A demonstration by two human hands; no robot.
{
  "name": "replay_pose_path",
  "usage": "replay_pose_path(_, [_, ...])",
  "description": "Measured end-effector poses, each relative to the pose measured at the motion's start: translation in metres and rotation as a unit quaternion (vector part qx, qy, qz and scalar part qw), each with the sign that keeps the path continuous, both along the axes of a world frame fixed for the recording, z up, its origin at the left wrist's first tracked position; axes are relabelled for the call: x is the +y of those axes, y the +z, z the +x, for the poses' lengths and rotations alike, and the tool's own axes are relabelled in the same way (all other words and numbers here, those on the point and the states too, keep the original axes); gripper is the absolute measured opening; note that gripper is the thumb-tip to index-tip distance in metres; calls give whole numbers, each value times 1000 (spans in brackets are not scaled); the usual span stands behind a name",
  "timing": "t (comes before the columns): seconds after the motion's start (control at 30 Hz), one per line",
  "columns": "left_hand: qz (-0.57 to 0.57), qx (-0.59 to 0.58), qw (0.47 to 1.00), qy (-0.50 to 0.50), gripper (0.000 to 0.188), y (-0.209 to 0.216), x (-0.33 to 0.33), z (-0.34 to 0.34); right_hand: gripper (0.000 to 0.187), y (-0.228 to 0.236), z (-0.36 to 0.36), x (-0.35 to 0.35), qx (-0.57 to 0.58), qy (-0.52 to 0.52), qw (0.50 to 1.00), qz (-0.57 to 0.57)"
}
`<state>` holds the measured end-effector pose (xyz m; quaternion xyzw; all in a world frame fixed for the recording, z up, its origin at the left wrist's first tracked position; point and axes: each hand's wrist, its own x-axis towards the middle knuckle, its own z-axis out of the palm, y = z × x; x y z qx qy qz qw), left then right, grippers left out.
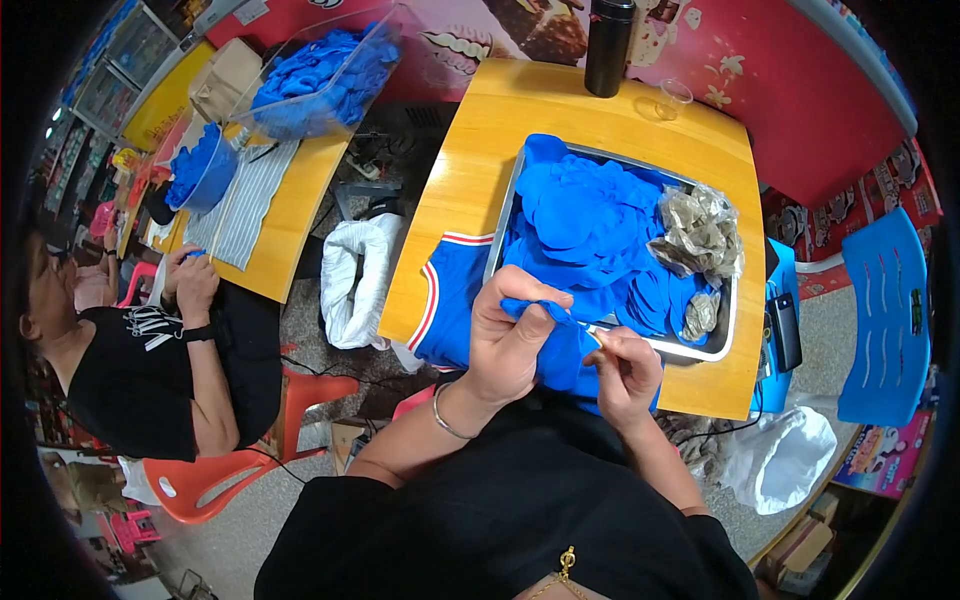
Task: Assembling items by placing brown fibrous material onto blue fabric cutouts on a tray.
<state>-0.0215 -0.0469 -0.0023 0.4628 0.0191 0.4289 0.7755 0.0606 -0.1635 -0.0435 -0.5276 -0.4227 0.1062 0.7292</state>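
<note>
Pinched between the thumb and fingers of my left hand point(508, 345) is a thin blue piece of material point(562, 362), held up over the near edge of the table. My right hand point(630, 372) is closed in a pinch at the right edge of that piece. A small pale bit shows at its fingertips, too small to name. Just beyond my hands stands a metal tray point(702, 352) heaped with rounded blue pieces point(590, 215). A blue garment with red and white trim point(452, 290) lies on the table at the left, partly behind my left hand.
Crumpled brownish plastic point(700, 230) lies on the tray's right side. A black bottle point(609, 50) and clear cup point(673, 100) stand at the back. White bags point(362, 280) flank the table. At left, a person point(150, 370) handles something blue near a blue bowl point(212, 178).
</note>
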Motion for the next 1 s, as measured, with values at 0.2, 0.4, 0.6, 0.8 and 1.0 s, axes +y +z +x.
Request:
replay_pose_path(0.2, [5, -17, 1000, -11, 14, -5, 1, 2, 14, 16, -9, -6, 263, 202, 943, -17])
replay_pose_path(0.4, [6, 15, 1000, 13, 14, 3, 9, 2, 8, 22, -5, -6, 251, 190, 946, -71])
replay_pose_path(0.6, [134, 25, 990, -35, 25, 18, 27, 3, 8, 22, -1, -7, 84, 71, 989, -99])
replay_pose_path(0.8, [88, 49, 995, -18, 22, 13, 19, -1, 19, 7, 0, -7, 21, 44, 997, -59])
replay_pose_path(1.0, [29, 25, 999, -21, 19, 11, 14, 2, 20, 0, -3, 1, -6, 4, 1000, -23])
